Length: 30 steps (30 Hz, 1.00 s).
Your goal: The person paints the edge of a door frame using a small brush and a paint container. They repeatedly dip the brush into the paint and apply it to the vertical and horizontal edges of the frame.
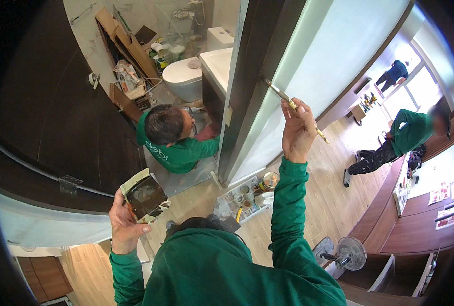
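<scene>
Pale wooden floor point(321, 163) sweeps away on the right towards a bright window point(404, 102), brown cabinets point(415, 224) along the side. Over to the left, a tiled bathroom point(86, 43): white toilet point(178, 76), boards point(126, 46) propped by the wall, a person in green point(181, 158) low down inside. Between them stands a dark door frame point(257, 56), and look here: the right grip point(298, 130) is closed around a slim paintbrush point(290, 104), bristles right up at the frame, though contact is hard to call! Lower left, the left grip point(125, 224) grasps a small open carton point(148, 194), dark inside, near the dark door point(53, 112). Down on the floor, a white tray point(255, 213) carries pots point(244, 189). Far right, another person in green point(410, 135).
</scene>
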Available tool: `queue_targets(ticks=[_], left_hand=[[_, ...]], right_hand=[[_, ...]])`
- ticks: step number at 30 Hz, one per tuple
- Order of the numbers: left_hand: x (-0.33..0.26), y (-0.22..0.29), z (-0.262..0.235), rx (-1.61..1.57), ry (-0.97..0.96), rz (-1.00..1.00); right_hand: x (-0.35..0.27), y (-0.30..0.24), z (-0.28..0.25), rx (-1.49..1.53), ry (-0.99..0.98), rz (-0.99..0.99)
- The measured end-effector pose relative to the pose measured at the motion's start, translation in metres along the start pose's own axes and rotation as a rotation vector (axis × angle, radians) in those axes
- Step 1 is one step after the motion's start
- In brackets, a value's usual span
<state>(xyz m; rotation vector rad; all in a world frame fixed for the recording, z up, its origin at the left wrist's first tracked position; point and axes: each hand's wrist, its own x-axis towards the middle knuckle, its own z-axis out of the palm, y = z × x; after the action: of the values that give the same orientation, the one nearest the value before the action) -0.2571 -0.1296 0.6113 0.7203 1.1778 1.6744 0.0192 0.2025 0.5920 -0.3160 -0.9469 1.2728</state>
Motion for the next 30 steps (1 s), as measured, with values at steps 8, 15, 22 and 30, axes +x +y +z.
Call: queue_targets(ticks=[8,15,22,30], left_hand=[[0.001,-0.003,0.005,0.056,0.04,0.051],[-0.001,-0.004,0.003,0.065,0.038,0.037],[-0.002,-0.001,0.001,-0.006,0.013,0.008],[-0.002,-0.002,-0.003,-0.004,0.004,-0.002]], right_hand=[[0.002,-0.006,0.009,0.033,-0.012,-0.031],[0.002,-0.004,0.013,0.057,0.005,-0.031],[-0.005,0.003,-0.001,-0.015,0.018,0.016],[-0.007,-0.001,0.005,0.029,0.004,-0.004]])
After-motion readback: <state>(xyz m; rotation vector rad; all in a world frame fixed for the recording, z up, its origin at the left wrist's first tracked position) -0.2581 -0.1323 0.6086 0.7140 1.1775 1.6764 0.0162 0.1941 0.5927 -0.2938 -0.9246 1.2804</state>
